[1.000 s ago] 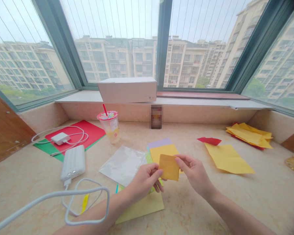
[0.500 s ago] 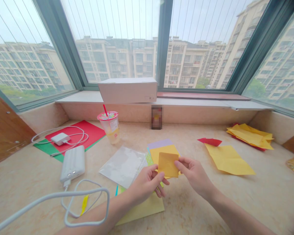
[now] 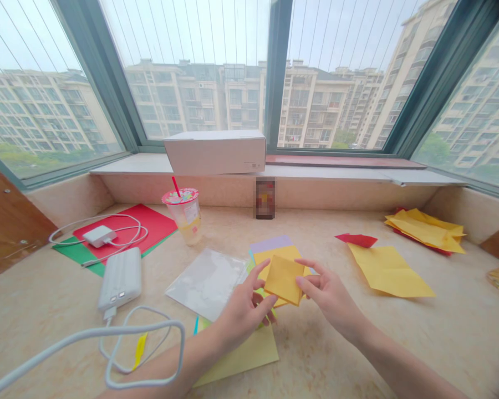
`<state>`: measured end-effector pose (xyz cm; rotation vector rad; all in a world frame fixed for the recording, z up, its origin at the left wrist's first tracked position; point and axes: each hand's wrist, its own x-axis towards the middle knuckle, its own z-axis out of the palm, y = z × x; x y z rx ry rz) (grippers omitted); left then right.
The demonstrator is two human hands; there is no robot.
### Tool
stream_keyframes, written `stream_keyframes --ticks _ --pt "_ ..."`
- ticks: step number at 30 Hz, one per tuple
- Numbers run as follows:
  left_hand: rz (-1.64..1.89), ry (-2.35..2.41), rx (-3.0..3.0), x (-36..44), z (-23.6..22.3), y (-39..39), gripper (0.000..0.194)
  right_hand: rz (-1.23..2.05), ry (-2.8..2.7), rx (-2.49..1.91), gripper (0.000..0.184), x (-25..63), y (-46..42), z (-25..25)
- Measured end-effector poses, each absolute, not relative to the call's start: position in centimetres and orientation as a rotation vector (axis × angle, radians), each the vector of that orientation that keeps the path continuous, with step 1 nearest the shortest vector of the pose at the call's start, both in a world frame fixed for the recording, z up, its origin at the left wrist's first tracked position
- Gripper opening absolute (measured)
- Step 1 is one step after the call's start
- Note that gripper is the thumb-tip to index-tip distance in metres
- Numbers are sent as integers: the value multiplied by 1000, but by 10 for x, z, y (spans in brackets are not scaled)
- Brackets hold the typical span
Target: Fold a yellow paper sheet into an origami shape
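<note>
A small square of folded yellow paper (image 3: 284, 278) is held up in front of me, tilted, with its layers showing at the lower edge. My left hand (image 3: 249, 296) grips its left side between thumb and index finger. On the right side, the thumb and fingers of my right hand (image 3: 322, 285) pinch it too. Beneath the hands lie sheets of coloured paper, among them a purple sheet (image 3: 270, 243) and a pale yellow sheet (image 3: 241, 357). A clear plastic sleeve (image 3: 208, 281) lies left of my left hand.
A white power bank (image 3: 120, 280) with looping cables stands at left, near red paper (image 3: 149, 219). Behind the sleeve is a drink cup (image 3: 187, 219) with a straw. Yellow paper (image 3: 388, 271), a red folded piece (image 3: 357, 240) and a paper pile (image 3: 428, 230) lie at right.
The folded yellow paper has turned from upright to tilted. My left index finger has moved up onto its upper left edge, and my right index finger has lifted to its top corner.
</note>
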<state>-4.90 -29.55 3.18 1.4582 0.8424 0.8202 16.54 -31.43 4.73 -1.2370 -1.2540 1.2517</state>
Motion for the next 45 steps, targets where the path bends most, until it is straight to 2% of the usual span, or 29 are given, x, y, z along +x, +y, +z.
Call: stream_keyframes --ticks 3,9,17,24,29,35,39,43,45 --pt "850 833 1468 -50 32 -294 65 1251 -1293 -1273 62 165 -315 45" --pt "852 880 1537 -52 36 -288 45 1023 -1463 -1380 47 165 -317 38" --pt "792 881 1491 -46 30 -267 47 799 -1561 -1521 34 177 -315 25" --pt "784 876 1336 -47 22 -255 24 749 -1528 -1550 29 182 -314 14" --pt "777 856 1306 -46 20 -258 26 811 -1495 -1519 36 178 -313 11" --pt "806 843 1361 -47 16 -260 33 752 -1587 -1514 28 177 -311 13" --pt "861 861 1324 -46 20 -258 41 686 -1705 -1456 30 182 -310 18" --pt "850 899 1353 -46 23 -257 32 620 -1889 -1369 43 186 -309 17" --pt "839 914 1374 -46 23 -257 30 575 -1927 -1365 42 187 -308 14"
